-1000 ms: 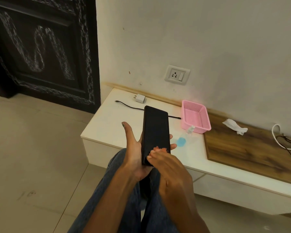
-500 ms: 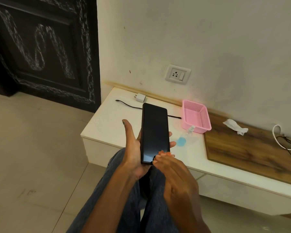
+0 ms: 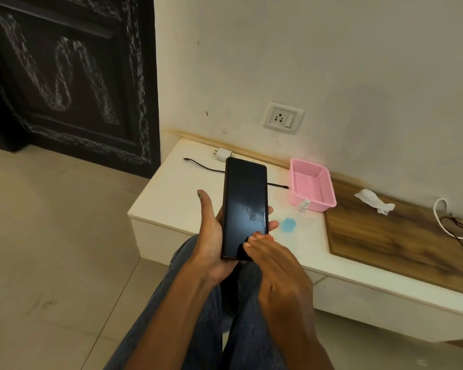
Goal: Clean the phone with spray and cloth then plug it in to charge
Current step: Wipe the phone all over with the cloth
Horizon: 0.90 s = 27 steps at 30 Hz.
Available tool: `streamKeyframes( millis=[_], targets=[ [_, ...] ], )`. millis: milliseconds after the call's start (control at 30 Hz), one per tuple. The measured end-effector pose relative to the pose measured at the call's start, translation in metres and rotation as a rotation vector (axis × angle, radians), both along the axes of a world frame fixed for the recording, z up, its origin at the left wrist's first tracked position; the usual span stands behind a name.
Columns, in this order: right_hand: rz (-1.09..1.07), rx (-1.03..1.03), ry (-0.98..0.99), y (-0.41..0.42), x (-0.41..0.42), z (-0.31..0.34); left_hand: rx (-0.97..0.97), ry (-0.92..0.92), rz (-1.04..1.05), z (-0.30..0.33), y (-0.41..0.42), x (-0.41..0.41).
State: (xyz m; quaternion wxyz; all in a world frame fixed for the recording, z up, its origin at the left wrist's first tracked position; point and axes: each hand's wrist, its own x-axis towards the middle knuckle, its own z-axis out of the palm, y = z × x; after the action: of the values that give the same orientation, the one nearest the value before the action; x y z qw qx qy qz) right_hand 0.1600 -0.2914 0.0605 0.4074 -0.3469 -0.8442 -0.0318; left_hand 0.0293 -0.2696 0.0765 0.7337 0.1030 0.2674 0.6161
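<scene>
My left hand [image 3: 211, 236] grips a black phone [image 3: 245, 198] from below, screen up, above my knees. A wet smear shows on the lower part of the screen. My right hand [image 3: 275, 265] lies over the phone's lower right corner with straight fingers, pressing a small orange cloth [image 3: 263, 237] that peeks out under the fingertips. A clear spray bottle [image 3: 294, 217] with blue liquid lies on the white bench [image 3: 171, 198]. A white charger adapter [image 3: 222, 154] and a black cable [image 3: 203, 166] lie at the bench's back, below a wall socket [image 3: 282, 118].
A pink basket [image 3: 312, 188] stands by the wall next to the spray bottle. On the wooden top [image 3: 401, 236] to the right lie a crumpled white tissue [image 3: 374, 201] and a tangle of white and dark cords [image 3: 455, 225]. A dark door [image 3: 64, 76] is at the left.
My right fingers with the cloth have slid slightly up and right along the phone's lower end, and a wet smear now shows on the screen. My left hand keeps its hold.
</scene>
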Motion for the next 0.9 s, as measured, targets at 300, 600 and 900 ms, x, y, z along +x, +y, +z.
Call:
streamKeyframes(
  millis=[300,600,900],
  targets=[
    [-0.082,0.006,0.034,0.030,-0.013,0.011,-0.051,0.111,-0.024,-0.003,0.000,-0.001],
    [-0.113,0.052,0.019,0.043,-0.002,0.021,-0.030,0.140,-0.052,-0.002,-0.002,0.011],
    [-0.109,0.023,0.067,0.041,-0.006,0.015,-0.037,0.160,-0.048,-0.004,-0.002,0.007]
  ],
)
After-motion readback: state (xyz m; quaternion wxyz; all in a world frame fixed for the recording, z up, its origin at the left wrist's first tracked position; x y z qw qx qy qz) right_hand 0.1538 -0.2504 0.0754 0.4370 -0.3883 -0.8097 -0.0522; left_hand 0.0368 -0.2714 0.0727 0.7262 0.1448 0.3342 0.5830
